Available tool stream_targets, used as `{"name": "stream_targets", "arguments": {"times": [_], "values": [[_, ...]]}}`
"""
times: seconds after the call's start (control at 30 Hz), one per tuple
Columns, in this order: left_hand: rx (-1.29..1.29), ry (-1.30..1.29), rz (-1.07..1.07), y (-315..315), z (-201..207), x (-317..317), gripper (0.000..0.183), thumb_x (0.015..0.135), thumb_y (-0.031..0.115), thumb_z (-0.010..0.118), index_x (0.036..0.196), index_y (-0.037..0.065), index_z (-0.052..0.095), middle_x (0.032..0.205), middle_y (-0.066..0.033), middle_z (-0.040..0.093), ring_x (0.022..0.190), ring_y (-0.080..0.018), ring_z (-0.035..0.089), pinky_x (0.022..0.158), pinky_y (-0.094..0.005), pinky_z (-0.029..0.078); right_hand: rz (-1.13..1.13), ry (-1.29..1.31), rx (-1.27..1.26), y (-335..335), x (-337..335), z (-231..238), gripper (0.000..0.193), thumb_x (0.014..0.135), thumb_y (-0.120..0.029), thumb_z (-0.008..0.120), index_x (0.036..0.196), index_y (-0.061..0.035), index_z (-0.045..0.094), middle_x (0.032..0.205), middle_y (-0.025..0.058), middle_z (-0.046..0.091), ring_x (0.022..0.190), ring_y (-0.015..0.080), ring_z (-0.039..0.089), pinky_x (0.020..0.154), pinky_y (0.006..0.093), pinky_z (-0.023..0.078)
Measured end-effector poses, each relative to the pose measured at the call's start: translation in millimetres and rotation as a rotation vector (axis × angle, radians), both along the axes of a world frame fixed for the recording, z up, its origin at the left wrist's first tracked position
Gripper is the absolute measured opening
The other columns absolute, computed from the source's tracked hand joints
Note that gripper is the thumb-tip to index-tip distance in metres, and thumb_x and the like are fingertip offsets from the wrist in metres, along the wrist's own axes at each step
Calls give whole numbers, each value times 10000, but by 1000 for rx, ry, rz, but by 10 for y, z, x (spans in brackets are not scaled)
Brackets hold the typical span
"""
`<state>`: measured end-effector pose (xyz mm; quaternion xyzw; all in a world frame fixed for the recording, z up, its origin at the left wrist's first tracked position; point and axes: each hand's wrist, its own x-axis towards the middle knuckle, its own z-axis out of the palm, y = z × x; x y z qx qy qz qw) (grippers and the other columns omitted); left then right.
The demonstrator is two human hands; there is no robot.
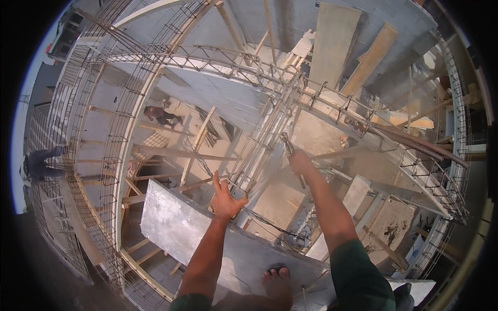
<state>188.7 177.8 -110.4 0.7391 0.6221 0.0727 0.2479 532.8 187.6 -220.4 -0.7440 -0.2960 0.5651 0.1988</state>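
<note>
My right hand [299,163] is closed around a hammer [285,142], its metal head pointing up and away over the beam form and its handle showing below my fist. My left hand [226,201] reaches forward with fingers spread and nothing in it. It is beside the near end of a rebar cage [259,150] that runs away from me along a narrow form; whether a finger touches the steel I cannot tell. Under my left forearm lies a pale grey board [174,215], and thin dark wires [270,224] stretch along its far edge.
Far below, the floor holds timber props [199,137] and a bent-over person [161,115]. Another person [41,163] stands at the far left near rebar. A crossing rebar cage [358,116] runs right. Tall planks [334,44] lean on a grey wall. Open drops flank the forms.
</note>
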Motion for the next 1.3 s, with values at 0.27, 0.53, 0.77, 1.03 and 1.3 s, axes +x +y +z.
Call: {"name": "stream_targets", "arguments": {"times": [0.27,0.53,0.77,1.03,1.3], "values": [[-61,50,2,-59,85,84,815,668,374,943,1261,-1,530,1814,-225,235,1083,-556,739,893,-632,593,230,-50,97,-1404,209,-98,377,1109,-303,657,1147,70,703,965,294,758,938,467,775,866,558,578],[33,78,13,5,22,80,819,670,389,912,1272,-2,518,1805,-228,254,1069,-556,729,881,-623,592,361,-226,-525,-5099,1135,-705,358,1072,-292,642,1133,39,765,985,299,796,1025,444,804,887,564,620],[29,48,7,-28,14,63,800,638,378,917,1239,15,533,1789,-258,266,1152,-553,718,915,-617,607,93,-128,75,-1999,862,-963,356,1009,-190,649,1306,-3,703,1001,293,781,1009,480,773,895,549,576],[65,-35,-25,35,-55,41,764,643,357,908,1197,-10,532,1770,-285,288,1086,-555,730,860,-622,604,158,-528,153,-203,519,-447,713,1064,-118,612,1740,-196,400,1400,258,664,1325,445,632,1088,531,554],[4,-22,16,85,-40,60,778,635,357,926,1191,-26,540,1770,-286,288,1072,-531,735,856,-601,600,171,-837,233,109,404,-857,954,952,23,633,1803,-193,258,1584,271,444,1505,460,424,1238,518,469]]}}
